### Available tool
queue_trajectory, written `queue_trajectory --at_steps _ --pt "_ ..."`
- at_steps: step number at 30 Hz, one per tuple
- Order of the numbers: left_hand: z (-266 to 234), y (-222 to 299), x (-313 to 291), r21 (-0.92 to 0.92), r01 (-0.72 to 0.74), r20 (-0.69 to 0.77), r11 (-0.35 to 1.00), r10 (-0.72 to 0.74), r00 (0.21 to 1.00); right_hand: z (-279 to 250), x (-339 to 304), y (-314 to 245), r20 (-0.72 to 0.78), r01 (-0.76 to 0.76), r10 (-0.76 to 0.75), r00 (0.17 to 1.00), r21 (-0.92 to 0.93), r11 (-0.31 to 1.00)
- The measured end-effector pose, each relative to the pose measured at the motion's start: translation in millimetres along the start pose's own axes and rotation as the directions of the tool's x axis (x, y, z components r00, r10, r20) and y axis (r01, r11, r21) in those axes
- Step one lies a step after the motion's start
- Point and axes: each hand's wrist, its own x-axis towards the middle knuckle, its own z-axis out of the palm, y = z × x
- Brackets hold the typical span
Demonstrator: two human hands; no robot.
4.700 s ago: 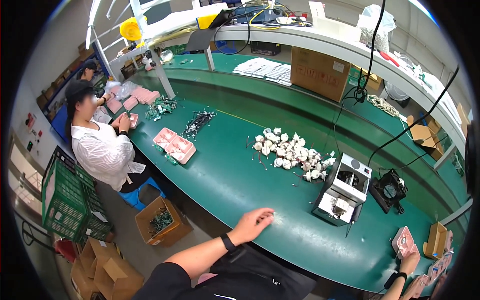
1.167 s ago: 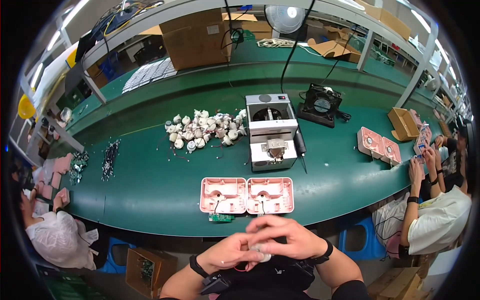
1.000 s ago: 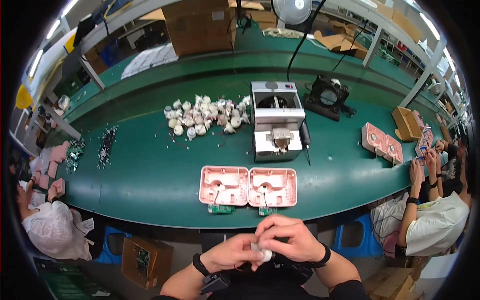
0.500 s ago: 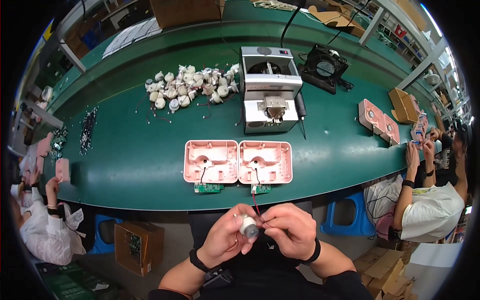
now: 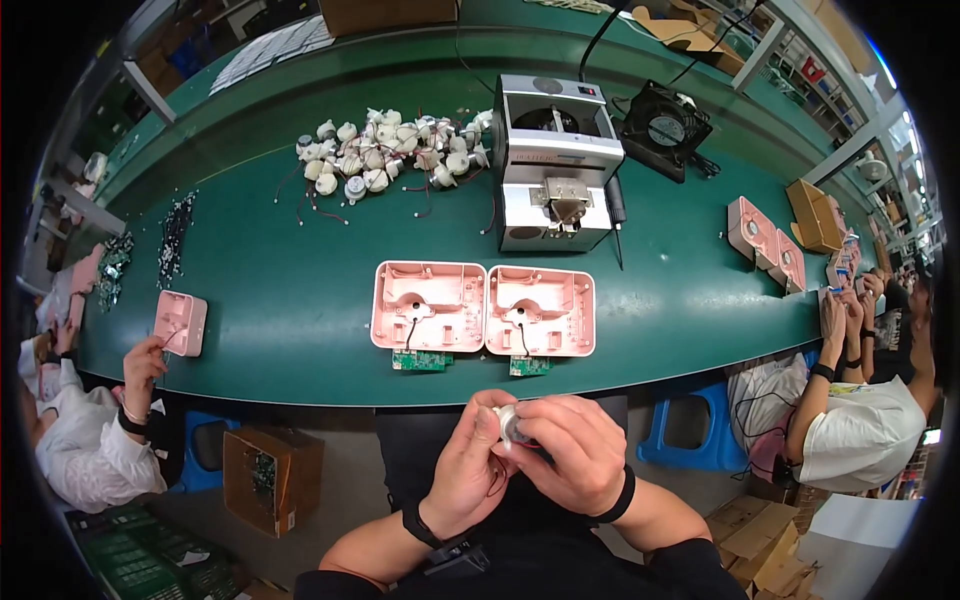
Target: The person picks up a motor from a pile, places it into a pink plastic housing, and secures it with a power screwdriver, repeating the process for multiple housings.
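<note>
Close to my body, just off the bench's front edge, I hold a small motor [image 5: 514,427] with a white end and a grey metal body. My left hand [image 5: 457,487] is closed around its white end, and thin dark wires dangle below these fingers. The fingers of my right hand [image 5: 578,452] close on the grey body from the other side and partly hide it. On the bench ahead, two pink plastic housings [image 5: 487,340] lie side by side, hollow side up. A green circuit board [image 5: 421,361] hangs at the left housing's front edge, and another circuit board [image 5: 530,367] at the right one's.
Behind the housings stands a grey machine [image 5: 558,160], with a black fan [image 5: 665,130] to its right. A heap of white motors [image 5: 385,155] lies left of it. A co-worker's hand [image 5: 142,375] holds a pink housing [image 5: 181,322] at left; another person [image 5: 860,430] sits at right.
My right hand has gone from pinching the wires to gripping the motor's body. No wire now stretches to the right circuit board. The left co-worker's pink housing has moved rightward onto the bench.
</note>
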Motion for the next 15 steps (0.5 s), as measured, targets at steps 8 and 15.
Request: queue_trajectory --at_steps 8,15 --pt "-8 6 1 -0.013 -0.056 0.031 0.998 0.057 0.998 3 15 0 0.036 0.016 -0.016 0.999 0.015 1.000" --pt "-21 16 -6 0.041 -0.106 0.130 0.994 0.100 0.986 -16 51 33 0.051 0.002 -0.002 0.999 0.004 1.000"
